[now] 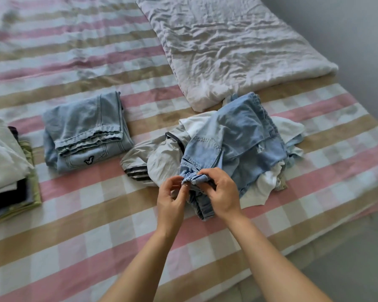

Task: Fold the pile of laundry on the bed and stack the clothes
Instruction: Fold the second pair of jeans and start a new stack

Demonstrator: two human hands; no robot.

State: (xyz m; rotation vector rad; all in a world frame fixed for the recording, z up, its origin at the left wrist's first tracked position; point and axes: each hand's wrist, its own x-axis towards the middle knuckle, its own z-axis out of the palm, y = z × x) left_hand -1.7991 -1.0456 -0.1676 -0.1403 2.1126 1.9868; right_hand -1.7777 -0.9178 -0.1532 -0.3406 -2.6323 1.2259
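A loose pile of laundry lies on the bed at centre right, with light blue denim jeans on top and a pale grey jacket with dark striped cuffs to their left. My right hand grips the bunched waistband of the jeans at the pile's near edge. My left hand pinches the same bunched denim from the left. A folded pair of light jeans sits to the left. At the far left edge stands a stack of folded clothes, white on top, dark and green below.
The bed is covered in a pink, beige and white checked sheet. A crumpled white duvet lies along the back right. The bed's right edge drops to a grey floor.
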